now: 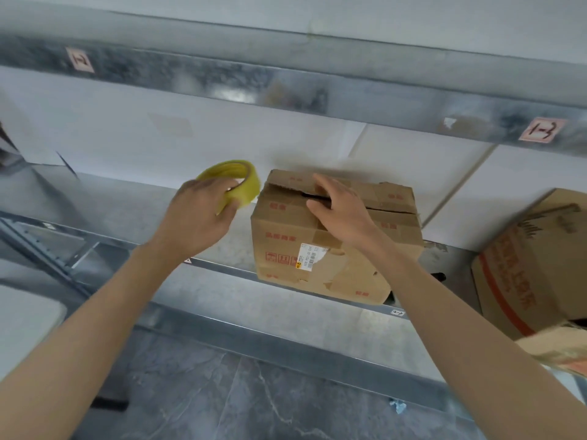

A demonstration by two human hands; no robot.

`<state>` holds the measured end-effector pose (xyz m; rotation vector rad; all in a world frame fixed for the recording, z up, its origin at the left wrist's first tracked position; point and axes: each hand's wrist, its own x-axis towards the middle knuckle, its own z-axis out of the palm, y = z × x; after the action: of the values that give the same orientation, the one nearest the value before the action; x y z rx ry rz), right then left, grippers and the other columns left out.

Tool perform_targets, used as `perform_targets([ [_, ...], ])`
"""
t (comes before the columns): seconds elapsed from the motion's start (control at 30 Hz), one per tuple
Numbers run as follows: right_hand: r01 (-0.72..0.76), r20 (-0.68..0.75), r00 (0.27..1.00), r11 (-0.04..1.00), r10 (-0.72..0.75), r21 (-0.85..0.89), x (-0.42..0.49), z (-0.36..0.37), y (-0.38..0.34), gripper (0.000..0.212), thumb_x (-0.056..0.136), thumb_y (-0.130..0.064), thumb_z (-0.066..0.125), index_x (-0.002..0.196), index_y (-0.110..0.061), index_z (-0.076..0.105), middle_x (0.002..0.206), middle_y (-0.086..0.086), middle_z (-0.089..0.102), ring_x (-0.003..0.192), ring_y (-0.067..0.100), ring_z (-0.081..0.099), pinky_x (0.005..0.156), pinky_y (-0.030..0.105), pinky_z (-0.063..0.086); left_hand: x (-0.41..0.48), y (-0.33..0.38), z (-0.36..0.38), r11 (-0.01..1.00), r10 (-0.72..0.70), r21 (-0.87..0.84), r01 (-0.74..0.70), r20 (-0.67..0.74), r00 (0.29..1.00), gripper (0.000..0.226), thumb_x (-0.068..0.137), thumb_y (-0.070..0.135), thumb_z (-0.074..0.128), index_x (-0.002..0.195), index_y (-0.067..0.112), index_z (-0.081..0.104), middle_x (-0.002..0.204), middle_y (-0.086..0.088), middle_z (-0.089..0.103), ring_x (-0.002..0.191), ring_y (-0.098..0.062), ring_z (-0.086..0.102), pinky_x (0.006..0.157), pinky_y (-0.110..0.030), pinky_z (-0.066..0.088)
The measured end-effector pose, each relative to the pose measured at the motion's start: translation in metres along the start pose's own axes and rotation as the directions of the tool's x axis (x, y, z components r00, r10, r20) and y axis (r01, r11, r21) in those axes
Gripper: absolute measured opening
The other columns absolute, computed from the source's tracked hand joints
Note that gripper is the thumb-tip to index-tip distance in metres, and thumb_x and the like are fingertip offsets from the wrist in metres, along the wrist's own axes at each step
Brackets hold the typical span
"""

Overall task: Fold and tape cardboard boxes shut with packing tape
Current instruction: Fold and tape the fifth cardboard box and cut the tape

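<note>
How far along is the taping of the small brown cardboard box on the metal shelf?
Done: the top flaps of the small brown cardboard box are folded down, a gap showing at the seam. In hand: the right hand presses the flaps; the left hand grips the yellow roll of packing tape. Left: taping that seam.

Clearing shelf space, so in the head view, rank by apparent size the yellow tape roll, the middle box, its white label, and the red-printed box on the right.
1. Middle box; the red-printed box is cut off by the frame, so their order is unsure.
2. Yellow tape roll.
3. White label.
</note>
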<state>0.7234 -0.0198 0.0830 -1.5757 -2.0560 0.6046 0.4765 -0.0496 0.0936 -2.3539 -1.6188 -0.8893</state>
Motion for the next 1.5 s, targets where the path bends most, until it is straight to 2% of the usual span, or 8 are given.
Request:
perform_targets([
  [0.1,-0.078,0.032,0.997,0.959,0.072,0.271,0.001,-0.002,0.001,0.051,0.096,-0.024,0.044,0.146,-0.029,0.034,0.148,-0.005,0.042,0.141,0.019,0.03,0.116,0.044,0.024,0.019,0.033,-0.012,0.997,0.067,-0.043,-0.064,0.067,0.996,0.045,0.084,0.029,0.045,0.119,0.008,0.063,0.114,-0.012,0.067,0.096,-0.036,0.062,0.084,-0.034,0.044],
  [0.27,-0.167,0.046,0.984,0.817,0.171,0.552,0.0,-0.014,-0.006,0.026,0.095,-0.03,0.044,0.108,-0.03,0.066,0.12,-0.008,0.064,0.117,0.012,0.055,0.102,0.029,0.039,0.043,0.064,-0.009,0.994,0.069,-0.096,-0.055,0.147,0.987,0.048,0.084,0.032,0.039,0.124,0.018,0.061,0.095,-0.005,0.063,0.086,-0.028,0.058,0.073,-0.026,0.032],
  [0.4,-0.154,0.015,0.982,0.764,0.186,0.626,-0.003,-0.021,-0.008,0.019,0.094,-0.032,0.052,0.092,-0.026,0.069,0.099,-0.007,0.069,0.095,0.008,0.061,0.078,0.018,0.043,0.063,0.083,-0.004,0.996,0.077,-0.056,-0.066,0.219,0.973,0.031,0.093,0.025,0.047,0.119,0.02,0.063,0.099,-0.003,0.063,0.091,-0.023,0.056,0.072,-0.027,0.032],
  [0.73,-0.177,-0.037,0.96,0.702,0.278,0.689,0.005,-0.024,0.004,0.017,0.092,-0.012,0.055,0.076,-0.011,0.058,0.082,0.007,0.057,0.083,0.018,0.051,0.08,0.03,0.04,0.093,0.1,-0.006,0.989,0.003,-0.133,0.062,0.445,0.895,0.039,0.078,0.043,0.044,0.087,0.013,0.066,0.086,-0.006,0.065,0.083,-0.023,0.058,0.073,-0.042,0.051],
  [0.87,-0.204,-0.004,0.937,0.555,0.35,0.807,0.01,-0.026,0.013,0.021,0.094,-0.004,0.048,0.077,-0.012,0.057,0.083,0.008,0.059,0.088,0.022,0.055,0.093,0.034,0.043,0.091,0.091,-0.004,0.971,-0.059,-0.183,0.153,0.436,0.898,0.059,0.079,0.064,0.046,0.071,0.007,0.055,0.068,-0.003,0.055,0.064,-0.017,0.049,0.06,-0.032,0.035],
  [1.1,-0.121,-0.013,0.946,0.389,0.324,0.913,0.002,-0.035,0.019,0.029,0.096,0.006,0.041,0.074,-0.006,0.055,0.076,0.006,0.058,0.077,0.016,0.059,0.092,0.029,0.047,0.074,0.093,0.006,0.928,-0.054,-0.328,0.175,0.347,0.936,0.039,0.096,0.042,0.046,0.064,0.019,0.048,0.064,0.0,0.048,0.057,-0.009,0.048,0.047,-0.01,0.036],
  [1.27,-0.084,-0.052,0.913,0.309,0.405,0.947,-0.004,-0.048,0.035,0.021,0.096,0.006,0.042,0.079,-0.003,0.051,0.079,0.015,0.059,0.082,0.025,0.062,0.09,0.034,0.053,0.083,0.096,0.019,0.937,-0.039,-0.309,0.161,0.364,0.931,0.047,0.094,0.052,0.044,0.066,0.015,0.048,0.064,-0.003,0.049,0.062,-0.019,0.051,0.058,-0.033,0.041],
  [1.5,-0.022,-0.096,0.888,0.249,0.449,0.968,-0.023,-0.065,0.049,0.026,0.099,0.004,0.036,0.078,-0.005,0.048,0.079,0.015,0.061,0.073,0.022,0.066,0.075,0.034,0.059,0.103,0.116,0.026,0.959,-0.026,-0.255,0.121,0.347,0.938,0.057,0.091,0.057,0.048,0.056,0.013,0.038,0.056,-0.002,0.039,0.054,-0.018,0.042,0.054,-0.029,0.029],
])
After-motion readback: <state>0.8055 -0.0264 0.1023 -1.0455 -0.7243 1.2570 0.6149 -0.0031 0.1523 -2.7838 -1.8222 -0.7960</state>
